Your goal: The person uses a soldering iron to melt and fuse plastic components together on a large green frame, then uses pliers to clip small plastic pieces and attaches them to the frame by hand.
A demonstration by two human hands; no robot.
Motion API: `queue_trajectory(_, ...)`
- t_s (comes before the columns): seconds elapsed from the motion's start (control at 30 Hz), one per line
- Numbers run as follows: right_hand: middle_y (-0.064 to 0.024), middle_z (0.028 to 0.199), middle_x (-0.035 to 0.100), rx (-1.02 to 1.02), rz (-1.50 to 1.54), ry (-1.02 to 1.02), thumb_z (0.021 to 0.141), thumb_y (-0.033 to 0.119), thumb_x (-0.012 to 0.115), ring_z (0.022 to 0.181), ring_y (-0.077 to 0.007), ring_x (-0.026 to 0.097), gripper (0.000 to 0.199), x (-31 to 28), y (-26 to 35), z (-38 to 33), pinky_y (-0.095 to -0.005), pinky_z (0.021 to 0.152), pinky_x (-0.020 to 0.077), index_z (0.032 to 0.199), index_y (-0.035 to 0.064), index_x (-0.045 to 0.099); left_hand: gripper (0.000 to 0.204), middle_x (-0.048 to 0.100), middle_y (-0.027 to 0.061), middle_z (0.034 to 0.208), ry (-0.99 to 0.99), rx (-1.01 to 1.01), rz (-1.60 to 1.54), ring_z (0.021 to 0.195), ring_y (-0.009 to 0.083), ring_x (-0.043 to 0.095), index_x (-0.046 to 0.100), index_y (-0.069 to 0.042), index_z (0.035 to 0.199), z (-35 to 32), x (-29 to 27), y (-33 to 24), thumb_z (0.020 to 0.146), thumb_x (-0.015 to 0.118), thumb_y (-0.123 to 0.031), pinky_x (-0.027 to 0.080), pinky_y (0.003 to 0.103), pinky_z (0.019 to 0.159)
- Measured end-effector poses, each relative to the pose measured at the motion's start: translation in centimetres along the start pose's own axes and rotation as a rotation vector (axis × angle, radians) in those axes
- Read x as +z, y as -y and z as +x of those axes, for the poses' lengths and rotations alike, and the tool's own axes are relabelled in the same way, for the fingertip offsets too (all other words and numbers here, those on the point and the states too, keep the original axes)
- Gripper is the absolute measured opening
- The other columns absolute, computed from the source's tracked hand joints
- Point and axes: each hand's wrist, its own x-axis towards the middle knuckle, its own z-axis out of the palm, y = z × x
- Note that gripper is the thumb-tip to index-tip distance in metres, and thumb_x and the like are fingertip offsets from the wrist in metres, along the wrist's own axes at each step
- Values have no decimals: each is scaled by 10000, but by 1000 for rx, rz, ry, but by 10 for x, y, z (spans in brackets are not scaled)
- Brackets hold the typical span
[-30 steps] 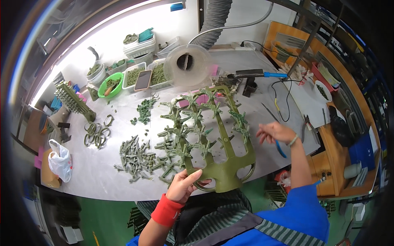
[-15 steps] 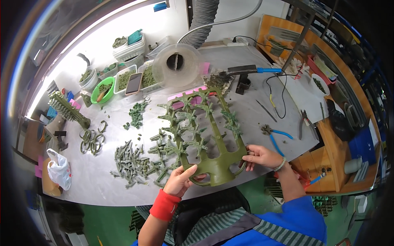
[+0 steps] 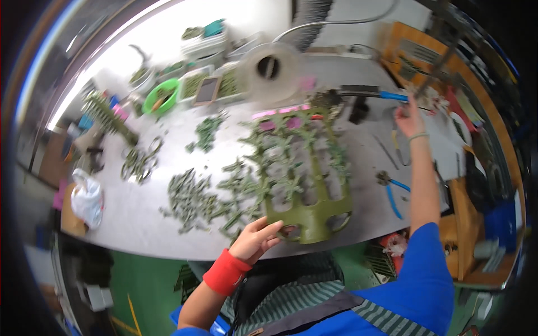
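Observation:
An olive-green frame (image 3: 307, 223) with several long bars lies on the table in front of me. Small green cross-shaped pieces (image 3: 291, 185) sit along its bars. My left hand (image 3: 259, 238), with a red wristband, grips the frame's near left corner, thumb on top. My right hand (image 3: 412, 119) is stretched out to the far right, at the end of the blue handle (image 3: 392, 96) of a tool with a long dark blade (image 3: 360, 89). Blur hides whether its fingers are closed on that handle.
Left of the frame lie loose green parts (image 3: 188, 199), small dark-green bits (image 3: 208, 133) and green rings (image 3: 140, 162). Tubs, a green bowl (image 3: 162, 96) and a phone (image 3: 207, 91) stand behind. Blue-handled pliers (image 3: 392, 190) lie on the right, a white bag (image 3: 87, 199) on the left.
My right hand has let go of the frame's right side and reached far right to the blue-handled tool. The frame now lies lower, flatter on the table; my left hand still holds it.

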Motion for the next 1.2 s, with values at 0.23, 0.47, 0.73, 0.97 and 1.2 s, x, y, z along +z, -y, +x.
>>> queue_trajectory(0.23,-35,795,603,-5,-318,-26,859,197,788,735,-127,608,218,-12,14,66,-252,686,512,995,81,663,280,690,149,1142,-107,225,573,1007,184,688,627,71,1178,-66,-45,-25,988,620,-136,562,289,837)
queue_trajectory(0.47,-95,1060,666,-156,-334,84,940,175,652,908,-158,646,293,3,37,31,-269,818,556,1149,-29,625,205,624,106,978,-595,957,1615,939,319,596,660,-50,1037,12,-102,-79,835,699,-56,515,380,808)
queue_trajectory(0.73,-173,1168,634,-127,-265,220,955,127,630,1102,-243,643,311,3,52,-46,-311,959,565,1181,-83,593,221,656,75,981,-468,942,1785,977,300,609,643,-66,985,33,-120,-98,785,735,-70,521,403,811)
queue_trajectory(0.97,-166,1100,661,-207,-231,186,952,123,653,1017,-236,676,272,0,32,-61,-299,929,576,1135,-75,623,230,669,116,878,-589,880,1683,868,373,595,584,-58,947,32,-142,-118,764,713,-8,481,441,811)
queue_trajectory(1.2,-101,1081,687,-278,-415,271,988,154,595,956,-191,688,241,29,0,-80,-308,910,563,1126,-34,655,204,606,118,760,-519,722,1588,718,305,612,554,-36,854,25,-142,-109,743,714,26,501,390,646)
